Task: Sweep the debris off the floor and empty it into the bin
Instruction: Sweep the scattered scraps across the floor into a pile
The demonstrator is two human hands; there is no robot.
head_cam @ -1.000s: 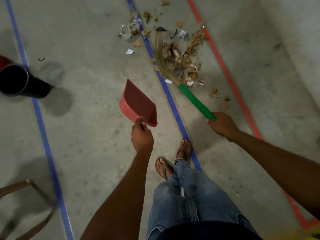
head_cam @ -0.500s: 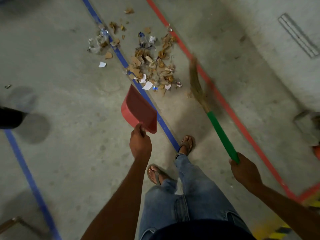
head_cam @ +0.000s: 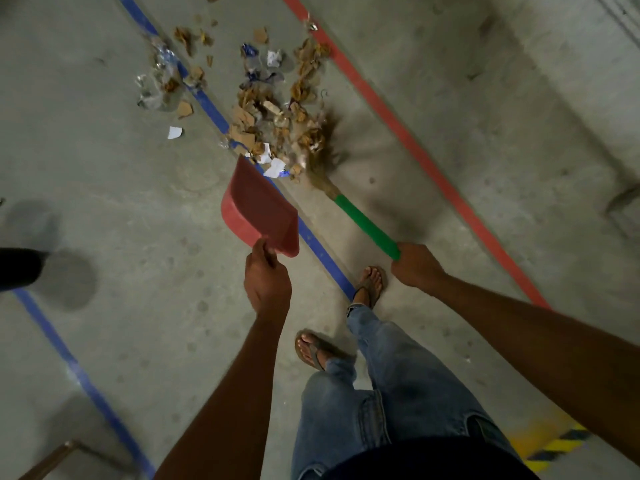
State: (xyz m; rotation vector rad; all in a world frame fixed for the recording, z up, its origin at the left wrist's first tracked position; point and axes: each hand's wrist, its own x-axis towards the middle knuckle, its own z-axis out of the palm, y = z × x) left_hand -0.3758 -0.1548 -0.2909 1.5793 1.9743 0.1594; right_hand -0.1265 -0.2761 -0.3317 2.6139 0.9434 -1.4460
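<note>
Red dustpan (head_cam: 262,210): held by left hand (head_cam: 266,286), just near of debris (head_cam: 273,116)
Broom (head_cam: 364,224): gripped by right hand (head_cam: 416,268), bristles against debris

Left hand (head_cam: 266,282) grips red dustpan (head_cam: 261,209); right hand (head_cam: 415,266) grips green-handled broom (head_cam: 363,221), bristles blurred against debris pile (head_cam: 273,126) on concrete floor (head_cam: 104,168).
</note>
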